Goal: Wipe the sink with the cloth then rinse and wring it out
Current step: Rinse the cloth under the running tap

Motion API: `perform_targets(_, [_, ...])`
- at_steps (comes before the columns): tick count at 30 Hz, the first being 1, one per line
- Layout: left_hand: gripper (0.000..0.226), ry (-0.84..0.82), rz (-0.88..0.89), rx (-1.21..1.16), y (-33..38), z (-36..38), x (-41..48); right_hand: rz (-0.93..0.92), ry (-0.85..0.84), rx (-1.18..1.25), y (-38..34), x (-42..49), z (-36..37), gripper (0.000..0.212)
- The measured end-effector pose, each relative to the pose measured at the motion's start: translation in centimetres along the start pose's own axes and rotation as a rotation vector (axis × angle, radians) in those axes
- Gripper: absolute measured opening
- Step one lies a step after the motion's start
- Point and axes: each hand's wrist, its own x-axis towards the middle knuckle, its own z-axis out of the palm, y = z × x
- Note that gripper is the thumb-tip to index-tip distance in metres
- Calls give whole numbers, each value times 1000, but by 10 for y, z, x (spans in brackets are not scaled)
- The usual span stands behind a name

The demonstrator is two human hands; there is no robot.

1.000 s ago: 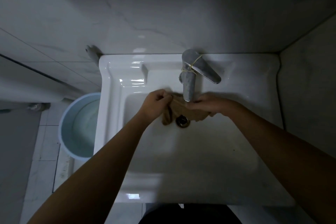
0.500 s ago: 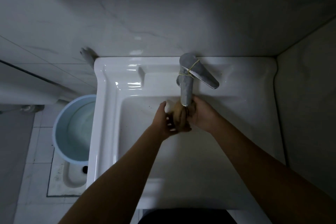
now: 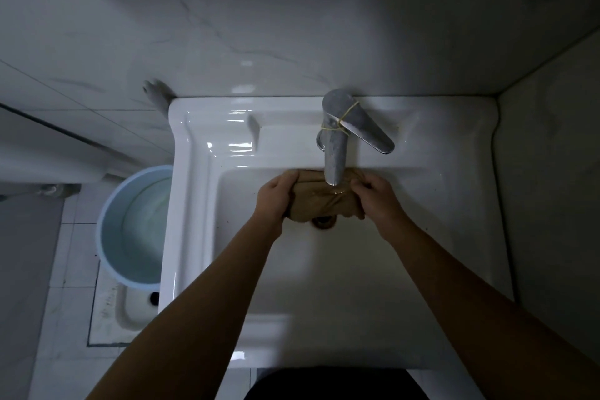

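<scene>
Head view, looking down onto a white glazed ceramic sink [image 3: 357,286] with a rectangular basin and a raised, rounded rim. A tan cloth [image 3: 319,201], bunched into a short wrinkled roll, is held crosswise over the back of the basin, directly beneath the spout of a brushed-metal faucet [image 3: 334,146] and just above the round dark drain [image 3: 323,222]. The left end of the roll is gripped by the left hand [image 3: 276,196], its fingers curled over the top of the fabric. The right end is gripped by the right hand [image 3: 378,196], likewise with its fingers closed round the fabric. A wet sheen is seen on the cloth under the spout; in the dim light it cannot be told for certain whether water is running.

The faucet's flat lever handle [image 3: 370,133] is angled to the right, and a thin yellow rubber band [image 3: 341,122] is looped around the body and lever. A shallow moulded recess [image 3: 233,136] is set into the glossy sink deck at left. A round pale-blue plastic bucket [image 3: 136,227] is stood on the tiled floor [image 3: 65,269] beside the sink's left edge. The walls [image 3: 292,26] are faced with smooth, faintly veined, marble-patterned tile.
</scene>
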Motion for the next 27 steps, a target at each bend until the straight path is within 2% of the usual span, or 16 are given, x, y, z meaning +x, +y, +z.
perform_targets(4, [31, -6, -18, 11, -10, -7, 2, 75, -65, 245, -3, -5, -4, 19])
perform_targets(8, [39, -60, -79, -88, -13, 3, 3, 168, -134, 496, -9, -7, -7, 23])
perform_targets(13, [41, -144, -269, -314, -9, 39, 3, 235, -442, 749, -23, -14, -2, 40])
perform_targets(16, [43, -185, -354, -402, -9, 53, 3, 251, -486, 705, -29, -16, -6, 43])
perform_targets(18, [42, -224, -368, -363, -13, 54, 4, 221, -373, 530, -28, -13, -9, 36])
perform_targets(21, [40, -285, -287, -259, -18, 47, 4, 121, -194, 206, -24, -11, -14, 28])
perform_targets(27, [58, -366, -190, -202, -17, 34, 1, 96, -144, 182, -16, -16, -9, 21])
